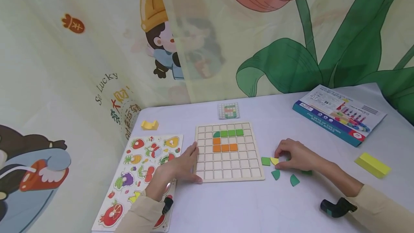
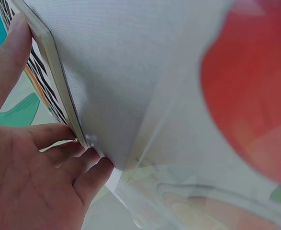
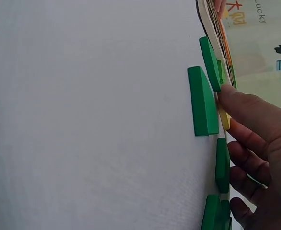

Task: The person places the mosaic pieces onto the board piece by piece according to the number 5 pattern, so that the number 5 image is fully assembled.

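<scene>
A wooden grid board (image 1: 227,164) lies on the table, holding a row of green squares (image 1: 231,133), a dark green quarter-round piece (image 1: 216,135) and orange squares (image 1: 225,148). My left hand (image 1: 181,166) touches the board's left edge, its thumb by the near corner; the left wrist view shows those fingers (image 2: 59,134) against the rim. To the right of the board, my right hand (image 1: 299,155) pinches a yellow curved piece (image 3: 223,114) between thumb and index finger. Around it lie a green square (image 1: 266,161) and dark green quarter-round pieces (image 1: 294,180), one partly hidden under the hand.
A small pattern card (image 1: 228,110) lies behind the board. A fruit picture board (image 1: 126,193) is left, with a yellow curved block (image 1: 150,125) beyond it. A blue-edged box (image 1: 337,114) and a yellow block (image 1: 373,165) stand right. A printed curtain (image 1: 207,39) hangs behind.
</scene>
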Demonstrator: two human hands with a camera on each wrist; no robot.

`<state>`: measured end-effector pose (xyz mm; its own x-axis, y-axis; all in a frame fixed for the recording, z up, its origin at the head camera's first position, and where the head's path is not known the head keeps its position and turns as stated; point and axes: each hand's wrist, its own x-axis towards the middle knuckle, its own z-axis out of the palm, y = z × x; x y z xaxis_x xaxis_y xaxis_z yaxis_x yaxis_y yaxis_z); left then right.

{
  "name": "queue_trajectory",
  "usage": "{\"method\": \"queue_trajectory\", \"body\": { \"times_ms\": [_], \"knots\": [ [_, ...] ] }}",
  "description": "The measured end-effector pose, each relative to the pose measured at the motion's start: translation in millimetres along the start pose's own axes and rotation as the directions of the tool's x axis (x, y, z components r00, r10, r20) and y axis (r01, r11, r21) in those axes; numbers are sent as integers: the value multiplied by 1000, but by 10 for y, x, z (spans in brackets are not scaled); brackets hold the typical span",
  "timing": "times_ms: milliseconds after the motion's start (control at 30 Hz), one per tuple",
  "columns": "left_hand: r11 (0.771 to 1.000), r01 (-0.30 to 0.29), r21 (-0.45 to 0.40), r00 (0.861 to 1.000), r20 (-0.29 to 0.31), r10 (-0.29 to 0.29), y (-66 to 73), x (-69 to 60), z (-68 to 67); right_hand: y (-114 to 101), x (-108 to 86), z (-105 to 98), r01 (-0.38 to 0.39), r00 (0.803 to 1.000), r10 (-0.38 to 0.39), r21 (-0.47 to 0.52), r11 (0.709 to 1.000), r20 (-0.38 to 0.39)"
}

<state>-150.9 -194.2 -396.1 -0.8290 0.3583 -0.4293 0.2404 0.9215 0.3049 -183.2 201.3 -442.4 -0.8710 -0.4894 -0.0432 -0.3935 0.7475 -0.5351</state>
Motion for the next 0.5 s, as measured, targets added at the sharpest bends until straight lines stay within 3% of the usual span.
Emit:
{"method": "queue_trajectory", "body": {
  "times_ms": [267,500],
  "knots": [
    [1000,0,10,1000,-2,0,2,4,7,-31,-8,7,-12,999,11,-20,1000,-36],
    [1000,-1,3,1000,0,1,-5,8,8,-40,28,-36,-15,997,17,33,999,-72]
  ]
}}
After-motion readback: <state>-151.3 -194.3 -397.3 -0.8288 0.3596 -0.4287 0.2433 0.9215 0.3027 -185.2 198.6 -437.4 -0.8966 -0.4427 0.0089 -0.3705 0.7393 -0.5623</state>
